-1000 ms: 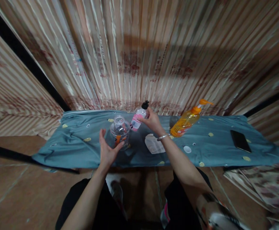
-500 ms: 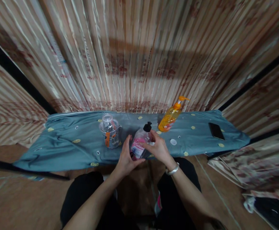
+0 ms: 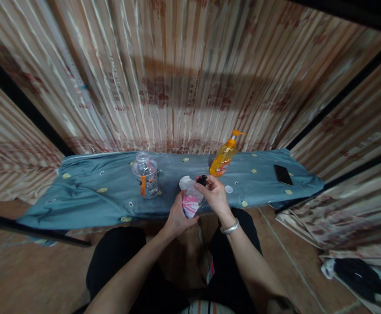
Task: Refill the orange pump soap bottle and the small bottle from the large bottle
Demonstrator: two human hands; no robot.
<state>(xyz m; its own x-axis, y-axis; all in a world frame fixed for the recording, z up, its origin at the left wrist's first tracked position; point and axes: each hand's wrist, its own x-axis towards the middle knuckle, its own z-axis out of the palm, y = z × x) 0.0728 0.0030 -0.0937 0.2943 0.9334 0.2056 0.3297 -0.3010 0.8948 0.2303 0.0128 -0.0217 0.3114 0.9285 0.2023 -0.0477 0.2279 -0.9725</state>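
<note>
My left hand (image 3: 178, 216) is wrapped round the lower part of a clear plastic bottle (image 3: 191, 205) with a pink and white label. The bottle is held tilted above the front edge of the cloth. At its top, my right hand (image 3: 216, 192) has its fingers closed on a black pump cap (image 3: 202, 179); I cannot tell whether the cap is still joined to the bottle. Something whitish (image 3: 186, 182) shows beside the bottle's top, its kind unclear. A silver bracelet circles my right wrist.
A clear jug-like container (image 3: 149, 183) with an orange mark stands on the left of the teal cloth (image 3: 86, 196). A yellow-orange pump bottle (image 3: 223, 159) stands behind my right hand. A white disc (image 3: 229, 189) and a black phone (image 3: 282, 175) lie to the right. Striped curtains hang behind.
My right hand has moved from the bottle's side up to the black cap and closed on it. The left hand keeps its hold. The view has shifted slightly.
</note>
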